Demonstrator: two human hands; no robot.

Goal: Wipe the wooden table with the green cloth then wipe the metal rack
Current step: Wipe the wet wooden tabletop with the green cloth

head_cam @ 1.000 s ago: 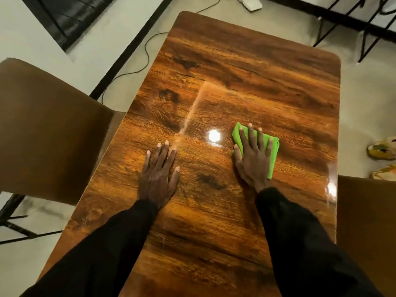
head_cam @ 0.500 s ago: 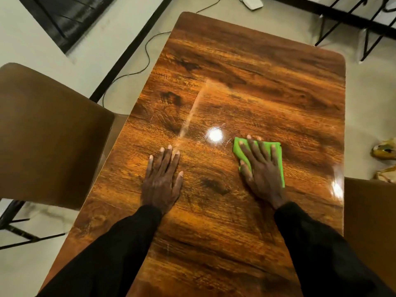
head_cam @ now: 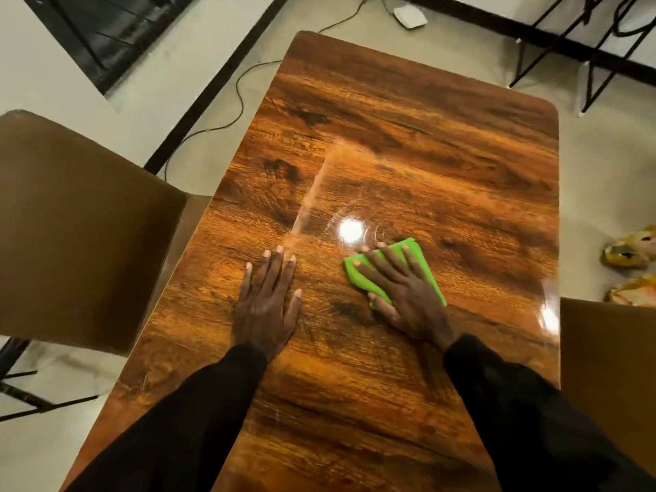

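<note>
Flat and spread, the right hand [head_cam: 408, 296] pressed the green cloth [head_cam: 415, 246] onto the wooden table [head_cam: 408, 136], fingers straight and pinching nothing. The left hand [head_cam: 264, 307] lay open on the bare top to its left. The cloth sat mid-table beside a lamp glare. Table wiping looked under way; the far half probably called for longer reaches. A pale streak [head_cam: 312, 197] crossed the glossy top. A brown chair [head_cam: 71, 225] stood left, and a black metal frame [head_cam: 553, 40], perhaps the rack, far right.
</note>
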